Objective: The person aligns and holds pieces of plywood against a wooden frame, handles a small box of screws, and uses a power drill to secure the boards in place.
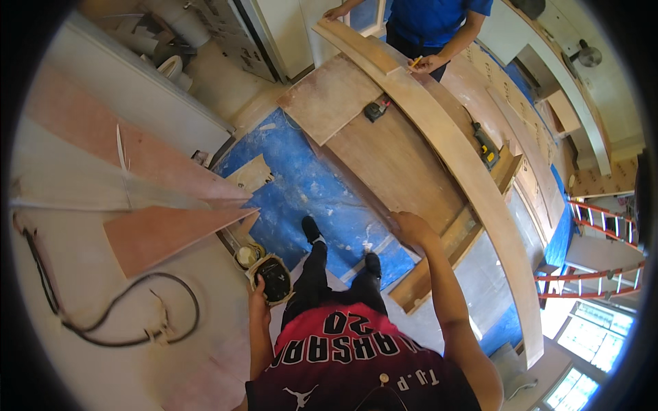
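Observation:
My left hand [258,303] is closed on the side of a black rounded object with a pale rim [274,281]; its exact kind does not show. My right hand [413,231] reaches forward to the near edge of a wide plywood panel [391,161]. Its fingers look curled, and whatever they might hold is hidden. Beyond the panel, a long pale wooden board [456,140] slants across the work surface. A co-worker in a blue shirt [433,24] has one hand at its far end and a pencil [415,62] in the other.
A tape measure [375,111] lies on the panels, and a green-and-black power drill [485,147] beyond the long board. Blue sheeting [308,181] covers the floor around my feet. To the left are a black cable [195,312] and reddish board pieces [164,236]; orange ladders [603,222] are at right.

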{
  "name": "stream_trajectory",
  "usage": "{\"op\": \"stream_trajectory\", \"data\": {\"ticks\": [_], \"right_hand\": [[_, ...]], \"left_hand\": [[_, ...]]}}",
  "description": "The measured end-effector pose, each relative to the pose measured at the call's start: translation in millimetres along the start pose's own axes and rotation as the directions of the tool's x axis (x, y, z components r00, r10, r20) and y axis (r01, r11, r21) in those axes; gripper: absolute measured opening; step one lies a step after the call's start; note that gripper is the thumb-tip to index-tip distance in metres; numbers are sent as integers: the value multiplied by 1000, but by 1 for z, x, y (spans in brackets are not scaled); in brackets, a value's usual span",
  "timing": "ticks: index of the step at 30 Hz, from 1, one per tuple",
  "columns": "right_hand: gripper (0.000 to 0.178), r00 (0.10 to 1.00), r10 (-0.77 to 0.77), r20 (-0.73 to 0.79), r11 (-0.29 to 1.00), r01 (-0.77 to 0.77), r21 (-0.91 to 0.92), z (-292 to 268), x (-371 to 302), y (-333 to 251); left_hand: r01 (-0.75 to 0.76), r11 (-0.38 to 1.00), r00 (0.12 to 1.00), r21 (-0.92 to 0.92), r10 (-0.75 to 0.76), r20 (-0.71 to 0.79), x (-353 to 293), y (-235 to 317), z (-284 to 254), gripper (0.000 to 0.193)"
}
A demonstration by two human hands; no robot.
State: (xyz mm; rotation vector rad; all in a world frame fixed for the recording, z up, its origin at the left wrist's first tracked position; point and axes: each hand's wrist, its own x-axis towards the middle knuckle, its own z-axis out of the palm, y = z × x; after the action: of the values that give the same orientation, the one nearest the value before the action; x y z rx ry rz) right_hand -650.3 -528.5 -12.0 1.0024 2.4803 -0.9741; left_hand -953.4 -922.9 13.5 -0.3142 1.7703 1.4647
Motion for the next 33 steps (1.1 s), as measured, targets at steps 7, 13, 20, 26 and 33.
{"op": "stream_trajectory", "data": {"ticks": [7, 13, 20, 26, 33], "right_hand": [[54, 996, 81, -24, 993, -78, 89, 6, 105, -52], [53, 987, 158, 9, 957, -156, 245, -12, 178, -83], [46, 978, 172, -120, 955, -136, 263, -68, 315, -51], [50, 919, 193, -344, 970, -126, 208, -166, 460, -6], [77, 557, 524, -645, 841, -215, 497, -296, 581, 49]], "left_hand": [[-175, 980, 977, 89, 162, 140, 142, 129, 45, 63], [-181, 984, 947, -5, 175, 270, 220, 223, 80, 58], [-149, 985, 951, 89, 118, 285, 318, 305, 105, 57], [-103, 994, 968, 30, 93, 234, 390, 369, 110, 58], [-34, 999, 949, 21, 26, 313, 456, 460, 147, 64]]}}
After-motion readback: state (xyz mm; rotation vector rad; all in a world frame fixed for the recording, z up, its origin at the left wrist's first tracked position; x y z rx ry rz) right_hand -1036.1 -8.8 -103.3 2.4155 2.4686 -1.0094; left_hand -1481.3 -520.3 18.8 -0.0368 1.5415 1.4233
